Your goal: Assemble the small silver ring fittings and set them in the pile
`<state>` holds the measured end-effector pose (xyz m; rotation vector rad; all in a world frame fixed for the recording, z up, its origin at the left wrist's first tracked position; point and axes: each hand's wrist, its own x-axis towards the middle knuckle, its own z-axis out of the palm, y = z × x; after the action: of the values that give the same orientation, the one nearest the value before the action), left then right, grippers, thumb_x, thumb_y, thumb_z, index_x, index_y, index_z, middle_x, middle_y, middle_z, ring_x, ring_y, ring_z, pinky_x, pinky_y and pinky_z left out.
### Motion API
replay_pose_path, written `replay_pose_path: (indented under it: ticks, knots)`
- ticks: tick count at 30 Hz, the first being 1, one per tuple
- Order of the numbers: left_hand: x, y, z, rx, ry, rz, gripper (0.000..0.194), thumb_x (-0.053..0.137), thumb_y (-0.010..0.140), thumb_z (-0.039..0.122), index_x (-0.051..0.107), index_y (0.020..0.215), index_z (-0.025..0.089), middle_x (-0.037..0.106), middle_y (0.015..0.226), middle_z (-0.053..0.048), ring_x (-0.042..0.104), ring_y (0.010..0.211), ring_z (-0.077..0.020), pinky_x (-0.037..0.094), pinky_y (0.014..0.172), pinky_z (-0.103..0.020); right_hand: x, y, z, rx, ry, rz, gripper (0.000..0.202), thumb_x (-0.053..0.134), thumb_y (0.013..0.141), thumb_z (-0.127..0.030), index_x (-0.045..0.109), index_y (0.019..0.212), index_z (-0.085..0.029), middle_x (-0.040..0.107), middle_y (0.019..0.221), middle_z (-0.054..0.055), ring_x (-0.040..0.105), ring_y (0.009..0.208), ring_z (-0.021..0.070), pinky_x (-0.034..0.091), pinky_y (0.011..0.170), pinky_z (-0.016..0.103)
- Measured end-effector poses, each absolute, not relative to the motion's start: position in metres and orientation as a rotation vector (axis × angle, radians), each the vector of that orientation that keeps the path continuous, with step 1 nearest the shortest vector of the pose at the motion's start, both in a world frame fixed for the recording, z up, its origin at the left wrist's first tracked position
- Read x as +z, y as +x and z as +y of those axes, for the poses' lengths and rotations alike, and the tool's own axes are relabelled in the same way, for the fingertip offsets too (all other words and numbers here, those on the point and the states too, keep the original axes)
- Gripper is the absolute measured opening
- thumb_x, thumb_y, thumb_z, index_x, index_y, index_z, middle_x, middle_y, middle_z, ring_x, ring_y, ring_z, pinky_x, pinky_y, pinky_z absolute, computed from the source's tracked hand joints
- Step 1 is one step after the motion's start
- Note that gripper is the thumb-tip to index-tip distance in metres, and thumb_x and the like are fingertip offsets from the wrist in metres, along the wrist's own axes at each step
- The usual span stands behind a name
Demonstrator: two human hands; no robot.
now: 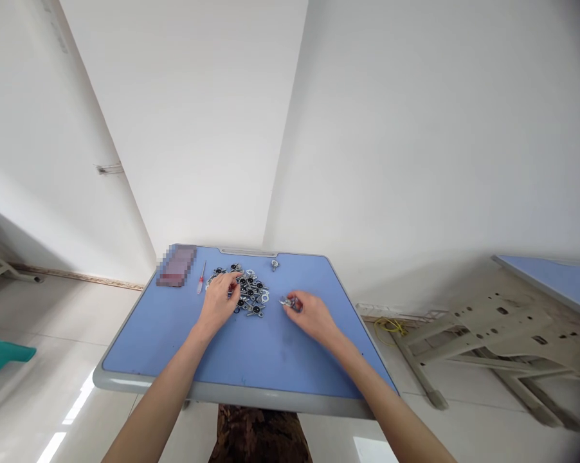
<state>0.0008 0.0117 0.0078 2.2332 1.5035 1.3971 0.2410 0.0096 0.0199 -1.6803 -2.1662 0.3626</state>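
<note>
A pile of small metal parts point(250, 292), with silvery flanges and black round pieces, lies on the blue tabletop point(271, 354). My left hand point(218, 297) reaches over the pile's left side, its thumb and index finger curved and apart among the parts. To the right of the pile, my right hand point(312, 313) pinches a small silvery metal part point(287, 301) just above the table; the fingers cover some of it. One more metal part point(274, 264) sits alone near the table's far edge.
Left of the pile lies a screwdriver point(200, 281) with a red and clear handle. Beyond it is a pixelated flat object point(177, 265). White walls point(213, 128) stand behind the table. A second desk point(550, 283) is at right, a green stool point(5, 355) at left.
</note>
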Motion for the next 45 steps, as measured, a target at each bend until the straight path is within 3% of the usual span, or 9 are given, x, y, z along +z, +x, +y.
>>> replay_pose_path:
  ticks: [10,15,22,25,31,35,39,41,45]
  knots:
    - [0.01,0.0,0.009,1.341,2.229,1.464,0.026,0.046,0.083,0.012,0.055,0.106,0.02,0.057,0.072,0.0,0.055,0.076,-0.0147,0.045,0.073,-0.028,0.007,0.189,-0.046,0.378,-1.396,-2.458,0.017,0.052,0.081,-0.026,0.061,0.094,-0.021,0.066,0.091,0.006,0.06,0.071,0.0189,0.039,0.062,0.028]
    - [0.014,0.002,0.006,1.284,2.229,1.429,0.024,0.047,0.083,0.011,0.057,0.102,0.019,0.059,0.076,-0.001,0.055,0.078,-0.0148,0.045,0.073,-0.028,0.018,0.19,-0.04,0.616,-1.416,-2.399,0.024,0.062,0.074,-0.033,0.061,0.095,-0.021,0.065,0.086,0.004,0.058,0.07,0.0184,0.039,0.062,0.028]
    - [0.025,0.005,-0.01,1.064,2.353,1.213,0.015,0.049,0.084,0.02,0.059,0.095,0.02,0.058,0.075,-0.002,0.055,0.075,-0.0152,0.044,0.07,-0.028,0.045,0.217,0.004,1.033,-1.338,-1.805,0.018,0.046,0.081,-0.034,0.057,0.084,-0.019,0.054,0.074,-0.001,0.044,0.059,0.0109,0.036,0.055,0.024]
    - [0.032,0.006,-0.02,0.787,2.475,1.053,0.015,0.061,0.078,0.031,0.058,0.088,0.02,0.059,0.081,-0.002,0.054,0.079,-0.0163,0.043,0.07,-0.028,0.042,0.22,0.027,1.344,-1.203,-1.463,0.02,0.05,0.079,-0.036,0.056,0.083,-0.018,0.05,0.074,-0.001,0.037,0.051,0.0072,0.034,0.048,0.022]
    - [0.029,0.009,-0.027,0.5,2.534,1.08,0.025,0.07,0.068,0.037,0.056,0.081,0.02,0.057,0.079,0.0,0.053,0.076,-0.0167,0.04,0.066,-0.027,0.034,0.22,0.03,1.606,-0.932,-1.153,0.032,0.055,0.078,-0.05,0.055,0.096,-0.023,0.052,0.07,-0.002,0.05,0.06,0.0102,0.046,0.059,0.026]
    - [0.024,0.01,-0.024,0.45,2.514,1.105,0.016,0.067,0.072,0.03,0.057,0.079,0.021,0.058,0.079,0.001,0.054,0.075,-0.016,0.038,0.064,-0.027,0.032,0.22,0.022,1.67,-0.99,-1.178,0.04,0.048,0.082,-0.055,0.05,0.108,-0.025,0.041,0.057,-0.007,0.03,0.041,0.0057,0.029,0.039,0.018]
    - [0.023,0.01,-0.022,0.48,2.493,1.153,0.012,0.064,0.074,0.028,0.057,0.08,0.02,0.059,0.079,-0.001,0.054,0.075,-0.0168,0.039,0.064,-0.027,0.029,0.216,0.017,1.706,-1.058,-1.144,0.034,0.052,0.08,-0.053,0.052,0.088,-0.02,0.033,0.054,-0.009,0.015,0.039,0.0032,0.012,0.037,0.017]
    - [0.023,0.009,-0.021,0.507,2.486,1.173,0.012,0.064,0.075,0.028,0.057,0.081,0.02,0.059,0.08,-0.001,0.055,0.076,-0.0174,0.04,0.065,-0.027,0.03,0.215,0.016,1.705,-1.066,-1.14,0.032,0.055,0.078,-0.051,0.05,0.078,-0.019,0.035,0.055,-0.008,0.017,0.04,0.0031,0.014,0.038,0.018]
    - [0.021,0.009,-0.018,0.515,2.478,1.197,0.012,0.064,0.075,0.028,0.057,0.082,0.02,0.059,0.081,-0.001,0.055,0.078,-0.0177,0.039,0.066,-0.027,0.032,0.217,0.014,1.586,-0.978,-1.302,0.028,0.061,0.075,-0.047,0.057,0.076,-0.019,0.046,0.063,-0.003,0.04,0.052,0.0073,0.036,0.051,0.022]
